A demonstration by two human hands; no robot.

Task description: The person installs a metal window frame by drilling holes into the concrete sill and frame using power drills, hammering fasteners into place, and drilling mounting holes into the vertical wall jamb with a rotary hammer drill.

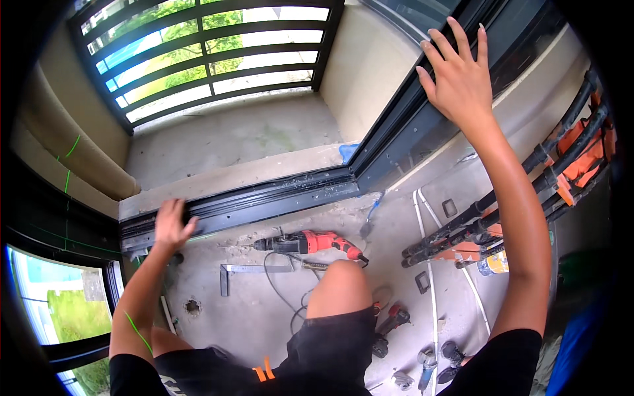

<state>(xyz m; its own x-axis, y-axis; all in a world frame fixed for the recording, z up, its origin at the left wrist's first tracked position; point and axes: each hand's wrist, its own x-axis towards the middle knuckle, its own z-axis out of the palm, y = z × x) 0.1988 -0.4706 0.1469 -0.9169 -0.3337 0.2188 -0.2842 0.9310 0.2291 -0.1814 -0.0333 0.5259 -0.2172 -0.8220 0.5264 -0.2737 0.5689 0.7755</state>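
A dark grey metal door frame runs along the floor as a track [277,198] and rises at the right as an upright jamb [403,132]. On the left end of the track rests my left hand [172,224], slightly blurred, its fingers stretched over the grooves. High on the jamb my right hand [459,82] lies with fingers spread against the dark metal. Neither hand holds anything. Pale dust and crumbs speckle the track near the corner. Just inside the track, a red and black rotary hammer drill [310,243] lies on the concrete, beside a metal try square [254,268].
An orange and black folded stand or ladder [568,158] leans at the right. White pipes [432,284], a red cordless tool [395,319] and a blue angle grinder [426,369] lie on the floor. A hole [192,307] is at left. Beyond the track is a balcony with a slatted railing [211,59].
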